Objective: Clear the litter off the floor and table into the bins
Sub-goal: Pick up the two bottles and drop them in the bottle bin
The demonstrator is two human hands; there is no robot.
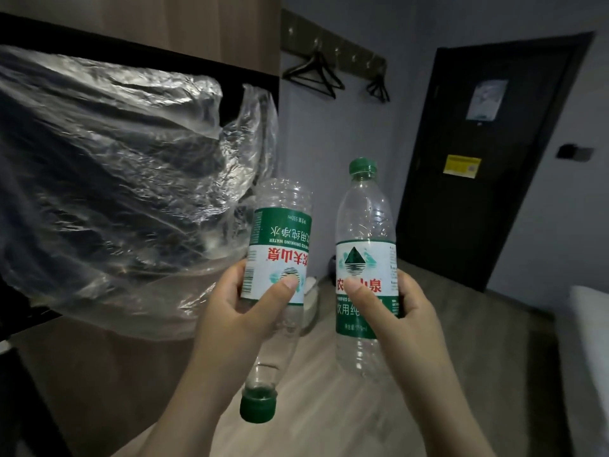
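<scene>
Two empty clear plastic water bottles with green-and-white labels and green caps are held up in front of me. My left hand (244,298) grips the left bottle (280,245) round its label; that bottle is upside down, cap pointing toward the floor. My right hand (392,301) grips the right bottle (365,235) round its label, upright with its cap on top. A large crumpled clear plastic bag (115,179) hangs at the left, close beside the left bottle.
A dark frame (138,51) runs behind the plastic bag. Hangers (313,72) hang on a wall rack at the back. A dark door (487,166) stands at the right. A white object (311,301) sits on the wooden floor (478,324) behind the bottles.
</scene>
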